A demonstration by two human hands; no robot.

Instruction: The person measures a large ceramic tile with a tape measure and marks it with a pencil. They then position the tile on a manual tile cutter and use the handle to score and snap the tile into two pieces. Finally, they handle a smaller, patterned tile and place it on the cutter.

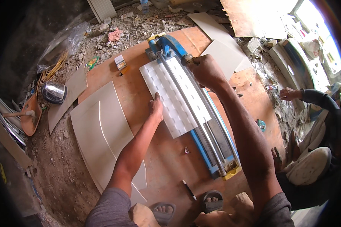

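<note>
A blue manual tile cutter point(204, 140) lies on a reddish-brown board, its twin metal rails running from far to near. Across its bed lies a white tile point(163, 90) with a wavy brick-like relief, sticking out to the left of the rails. My left hand point(155, 108) grips this overhanging left edge, thumb on top; its other fingers are partly hidden. At the cutter's far end, my right hand point(208, 70) is closed in a fist around the lever handle point(187, 59). The cutting wheel under the lever cannot be made out.
Large beige tile pieces point(93, 113) lie on the left, more pale ones point(223, 55) behind the cutter. A small box point(120, 62), marker point(189, 190) and tape measure point(261, 125) lie about. Rubble surrounds the board point(159, 159). At right sits another person, one hand point(290, 94) extended.
</note>
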